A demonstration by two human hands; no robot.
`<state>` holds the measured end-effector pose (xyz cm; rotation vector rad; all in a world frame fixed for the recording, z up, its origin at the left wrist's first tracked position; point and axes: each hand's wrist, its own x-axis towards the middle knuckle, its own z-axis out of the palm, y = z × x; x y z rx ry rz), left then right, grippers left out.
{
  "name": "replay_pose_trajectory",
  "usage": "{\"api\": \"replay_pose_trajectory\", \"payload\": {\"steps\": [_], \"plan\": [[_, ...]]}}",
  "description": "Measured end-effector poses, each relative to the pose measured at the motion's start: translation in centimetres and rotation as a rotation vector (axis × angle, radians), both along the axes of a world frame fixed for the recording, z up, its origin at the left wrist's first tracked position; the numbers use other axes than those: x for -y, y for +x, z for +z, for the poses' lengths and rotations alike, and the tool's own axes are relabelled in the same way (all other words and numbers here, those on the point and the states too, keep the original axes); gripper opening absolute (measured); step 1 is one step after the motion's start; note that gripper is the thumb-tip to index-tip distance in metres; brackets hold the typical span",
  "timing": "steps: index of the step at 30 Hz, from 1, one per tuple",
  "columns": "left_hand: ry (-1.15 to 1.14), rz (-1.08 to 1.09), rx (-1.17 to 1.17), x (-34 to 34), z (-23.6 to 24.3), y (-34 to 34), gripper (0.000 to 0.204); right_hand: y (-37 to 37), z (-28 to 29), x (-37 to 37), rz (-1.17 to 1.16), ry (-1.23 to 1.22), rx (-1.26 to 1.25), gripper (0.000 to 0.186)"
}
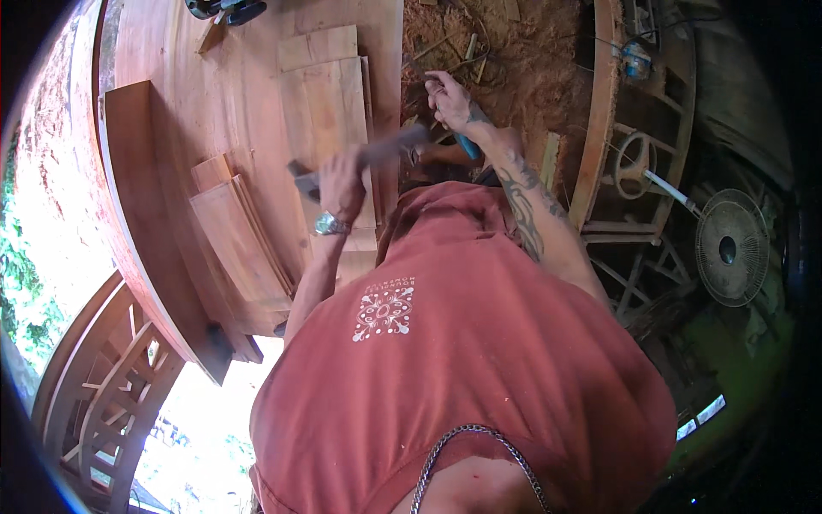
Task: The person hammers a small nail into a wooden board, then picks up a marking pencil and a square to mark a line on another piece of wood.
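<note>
My left hand [344, 184], with a watch at the wrist, is closed around a long dark grey tool [396, 147]. It is smeared by motion, and its exact kind cannot be made out. The tool's ends stick out on both sides of the hand, over the right edge of the wooden worktop [244, 111]. To the right and farther off, my right hand [451, 101] has its fingers curled around a blue handle [467, 146]. The handle's lower end shows by the wrist; the rest is mostly hidden.
Flat boards [321, 103] lie stacked under and beyond my left hand, and another board stack [240, 236] lies to its left. A long upright plank [128, 163] edges the worktop. Shavings [531, 86] cover the ground at right, near a wooden frame [597, 128] and a fan [730, 248].
</note>
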<state>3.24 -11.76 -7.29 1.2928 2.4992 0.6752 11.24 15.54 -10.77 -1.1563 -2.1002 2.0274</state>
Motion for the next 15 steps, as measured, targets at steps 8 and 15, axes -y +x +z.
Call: {"api": "replay_pose_trajectory", "payload": {"steps": [8,15], "plan": [[-0.029,0.533,-0.371,-3.2,-4.6,-11.7,0.044,-1.2,-5.1,-0.5,0.084,-0.214,0.034,0.029],[-0.042,0.7,-0.292,-5.6,-5.8,-13.5,0.051,-6.3,1.1,2.2,0.262,0.341,-0.056,0.031]]}}
